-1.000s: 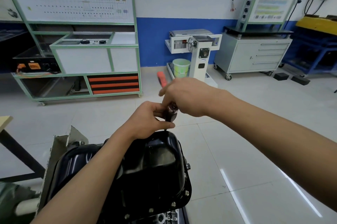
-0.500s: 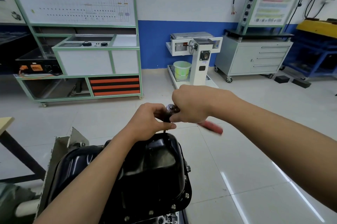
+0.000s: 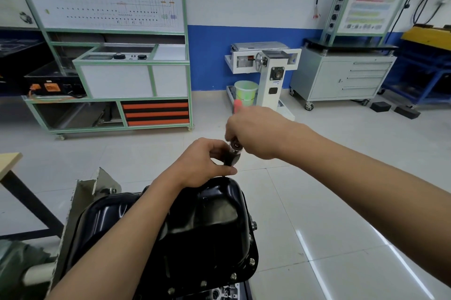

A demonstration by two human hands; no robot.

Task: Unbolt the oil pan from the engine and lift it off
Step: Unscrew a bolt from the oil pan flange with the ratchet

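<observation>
The glossy black oil pan (image 3: 210, 226) sits on the engine at the bottom centre, with several bolts along its near flange (image 3: 233, 275). At the pan's far edge stands a ratchet wrench (image 3: 234, 151) with a red handle tip (image 3: 238, 104) pointing away from me. My left hand (image 3: 202, 163) pinches the dark socket under the ratchet head, steadying it on the far rim. My right hand (image 3: 256, 132) grips the ratchet handle just above. The bolt under the socket is hidden.
A grey engine-stand bracket (image 3: 85, 192) rises left of the pan. A wooden table corner (image 3: 9, 163) is at far left. Across the tiled floor stand a green-framed trainer bench (image 3: 117, 68), a white stand with a green bucket (image 3: 246, 94), and a grey drawer cabinet (image 3: 341, 77).
My right hand swung the ratchet handle: it pointed far-left, then near-right, and now points away again. My left hand stayed on the socket.
</observation>
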